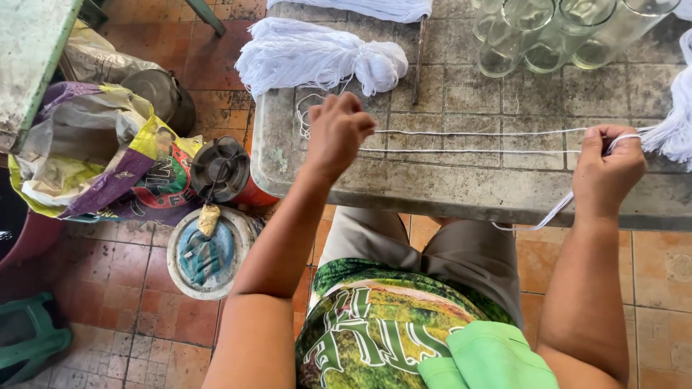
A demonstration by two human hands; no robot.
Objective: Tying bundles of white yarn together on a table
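From the head camera, your left hand [337, 134] is closed around one end of the white strings [476, 142], and your right hand [608, 171] pinches the other end with fingers curled shut. The strings are stretched taut between your fists, their long axis running left to right across the worn tiled tabletop [461, 94], roughly parallel to its near edge. A loose tail drops from your right hand over the table edge. Behind your left hand lies a bundle of white string [317, 57]; another white bundle [674, 122] sits just beside your right hand. Clear glass jars [555, 32] stand at the far edge, well apart from the strings. On the floor to your left are a red canister [227, 173] and crumpled bags [101, 158].
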